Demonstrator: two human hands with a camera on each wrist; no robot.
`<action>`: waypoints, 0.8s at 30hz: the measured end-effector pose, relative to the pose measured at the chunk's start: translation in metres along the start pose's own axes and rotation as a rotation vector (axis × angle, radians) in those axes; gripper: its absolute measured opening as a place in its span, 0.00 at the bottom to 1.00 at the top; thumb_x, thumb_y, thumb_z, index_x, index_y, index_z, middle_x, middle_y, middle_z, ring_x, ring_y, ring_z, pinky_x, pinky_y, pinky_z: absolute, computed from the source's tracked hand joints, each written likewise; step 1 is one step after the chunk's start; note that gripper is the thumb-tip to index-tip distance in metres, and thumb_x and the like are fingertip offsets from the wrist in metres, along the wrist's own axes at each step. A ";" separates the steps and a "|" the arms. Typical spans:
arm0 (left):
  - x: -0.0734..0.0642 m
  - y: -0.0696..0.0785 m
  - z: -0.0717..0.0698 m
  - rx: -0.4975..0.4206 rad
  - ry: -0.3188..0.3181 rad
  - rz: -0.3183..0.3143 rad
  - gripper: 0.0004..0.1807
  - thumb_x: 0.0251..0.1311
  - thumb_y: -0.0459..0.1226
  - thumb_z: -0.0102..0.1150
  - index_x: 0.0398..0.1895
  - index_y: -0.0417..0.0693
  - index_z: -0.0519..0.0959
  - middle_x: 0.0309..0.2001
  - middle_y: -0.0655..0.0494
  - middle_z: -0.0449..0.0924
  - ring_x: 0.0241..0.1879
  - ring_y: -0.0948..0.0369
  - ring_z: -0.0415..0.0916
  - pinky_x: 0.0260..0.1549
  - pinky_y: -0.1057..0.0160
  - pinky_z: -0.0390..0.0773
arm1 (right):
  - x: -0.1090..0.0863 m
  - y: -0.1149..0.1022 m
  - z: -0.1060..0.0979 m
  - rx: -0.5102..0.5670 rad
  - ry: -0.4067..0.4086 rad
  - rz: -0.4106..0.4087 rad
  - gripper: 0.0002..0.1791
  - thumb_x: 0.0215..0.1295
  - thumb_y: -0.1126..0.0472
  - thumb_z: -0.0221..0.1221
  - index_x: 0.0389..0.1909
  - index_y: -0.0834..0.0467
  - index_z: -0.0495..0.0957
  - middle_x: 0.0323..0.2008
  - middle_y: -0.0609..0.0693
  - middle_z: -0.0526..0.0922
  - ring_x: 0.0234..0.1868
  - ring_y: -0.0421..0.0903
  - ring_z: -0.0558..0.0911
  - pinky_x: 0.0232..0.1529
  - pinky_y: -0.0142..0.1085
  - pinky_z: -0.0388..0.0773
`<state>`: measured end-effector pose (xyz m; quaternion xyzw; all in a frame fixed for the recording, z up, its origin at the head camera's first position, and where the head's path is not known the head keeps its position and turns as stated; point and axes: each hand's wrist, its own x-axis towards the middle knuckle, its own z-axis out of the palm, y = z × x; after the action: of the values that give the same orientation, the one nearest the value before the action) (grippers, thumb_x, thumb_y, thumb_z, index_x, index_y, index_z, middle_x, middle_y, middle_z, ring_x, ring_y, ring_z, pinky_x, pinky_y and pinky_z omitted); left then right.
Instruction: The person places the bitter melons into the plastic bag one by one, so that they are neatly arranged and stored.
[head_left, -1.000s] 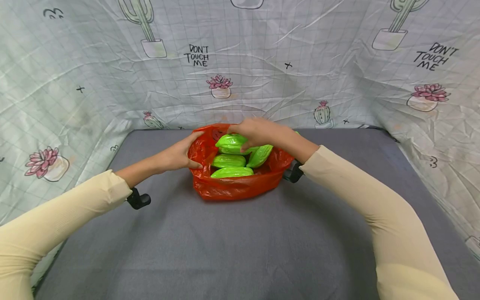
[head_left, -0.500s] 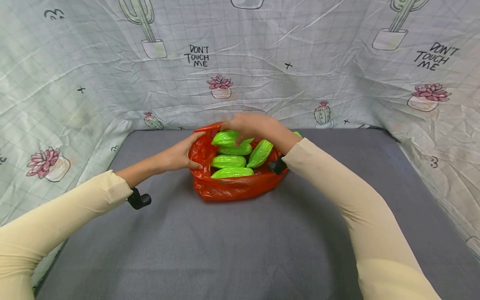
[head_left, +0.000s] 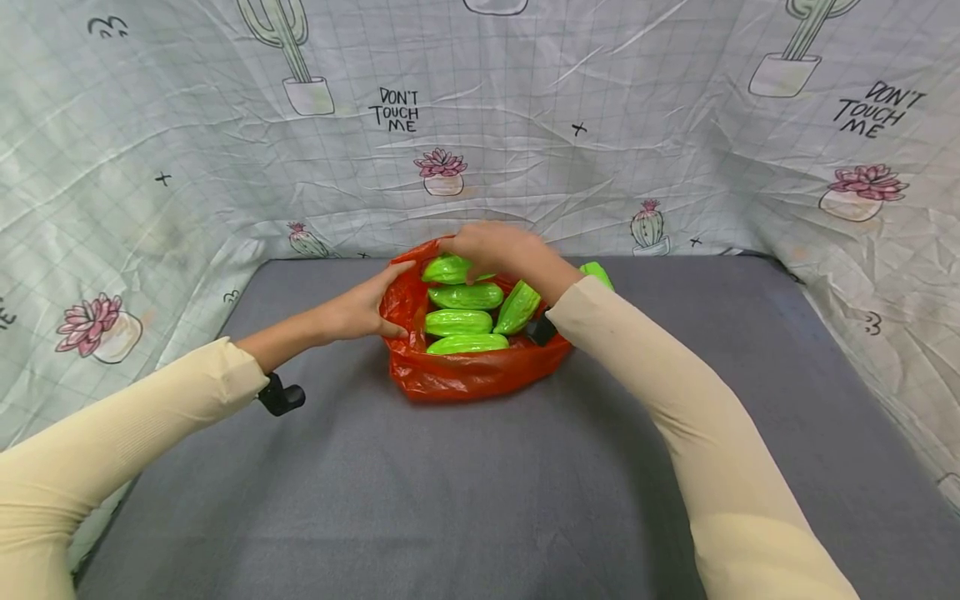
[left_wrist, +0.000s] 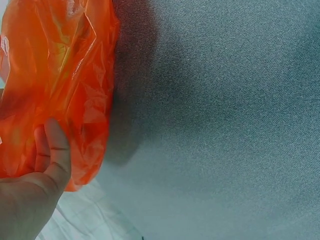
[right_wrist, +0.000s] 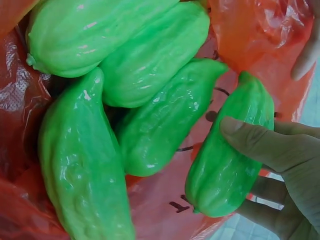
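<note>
A red plastic bag (head_left: 480, 379) stands wide-mouthed at the back of the table, with several glossy, ridged green gourds (head_left: 458, 322) in it. My right hand (head_left: 498, 250) reaches over the back of the bag and holds one gourd (right_wrist: 235, 150), thumb on top and fingers behind; it lies at the bag's far left. Other gourds (right_wrist: 85, 160) lie close together beside it in the right wrist view. At the bag's left side, my left hand (head_left: 352, 310) holds the rim, thumb and forefinger spread; its fingers (left_wrist: 59, 145) lie against the red plastic.
Another green piece (head_left: 597, 273) shows past my right forearm at the bag's right. Grey cloth (head_left: 480, 500) covers the table. A white sheet (head_left: 525, 167) printed with cacti hangs behind and along both sides.
My right hand has moved left and back with a gourd in its grip. More of the other gourds shows now. My left hand has hardly moved at the rim.
</note>
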<state>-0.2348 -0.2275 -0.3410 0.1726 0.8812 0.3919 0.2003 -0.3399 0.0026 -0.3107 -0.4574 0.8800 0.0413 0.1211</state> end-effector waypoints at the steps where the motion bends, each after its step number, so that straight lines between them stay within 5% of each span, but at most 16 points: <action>1: 0.000 0.000 0.000 -0.003 -0.002 0.002 0.59 0.57 0.24 0.67 0.83 0.48 0.38 0.76 0.38 0.50 0.68 0.43 0.64 0.64 0.43 0.70 | 0.002 0.000 0.001 -0.013 0.000 0.003 0.34 0.64 0.57 0.70 0.70 0.54 0.70 0.52 0.54 0.82 0.50 0.52 0.81 0.54 0.46 0.79; 7: 0.001 -0.001 -0.001 0.003 -0.007 0.015 0.58 0.58 0.25 0.68 0.82 0.46 0.37 0.77 0.37 0.49 0.70 0.43 0.61 0.67 0.43 0.67 | 0.015 0.003 0.010 -0.070 -0.007 0.039 0.32 0.65 0.55 0.69 0.68 0.55 0.71 0.52 0.55 0.82 0.54 0.54 0.80 0.56 0.48 0.78; 24: 0.003 -0.003 -0.001 0.000 -0.010 -0.006 0.60 0.57 0.24 0.68 0.82 0.45 0.35 0.77 0.37 0.47 0.72 0.42 0.59 0.67 0.43 0.67 | 0.023 0.008 0.016 0.045 -0.052 0.067 0.34 0.64 0.57 0.70 0.70 0.54 0.71 0.59 0.54 0.80 0.58 0.53 0.78 0.59 0.47 0.77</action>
<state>-0.2383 -0.2288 -0.3433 0.1720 0.8807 0.3905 0.2056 -0.3562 -0.0082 -0.3317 -0.4237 0.8921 0.0376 0.1525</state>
